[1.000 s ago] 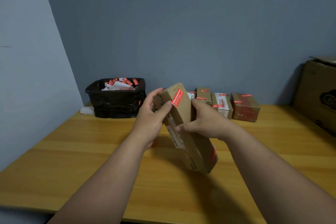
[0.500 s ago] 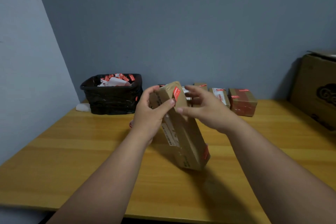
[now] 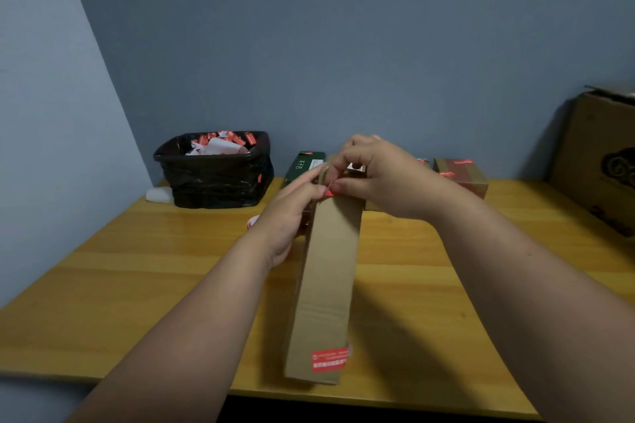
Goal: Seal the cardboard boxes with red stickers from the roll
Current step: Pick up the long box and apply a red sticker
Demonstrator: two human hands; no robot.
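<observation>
A long narrow cardboard box runs away from me over the wooden table, its far end raised. A red sticker sits on its near end. At the far end, my left hand grips the box's left side with its thumb on a second red sticker. My right hand curls over that same end, thumb pressing beside the sticker. A pinkish-red piece of what may be the sticker roll shows behind my left wrist, mostly hidden.
A black bin of torn sticker backing stands at the back left, with a small white object beside it. A green box and stickered brown boxes line the wall. A large carton stands at the right.
The box has turned from a steep slant to point straight away from me, narrow face up. Both hands have moved to its far end, over the sticker there.
</observation>
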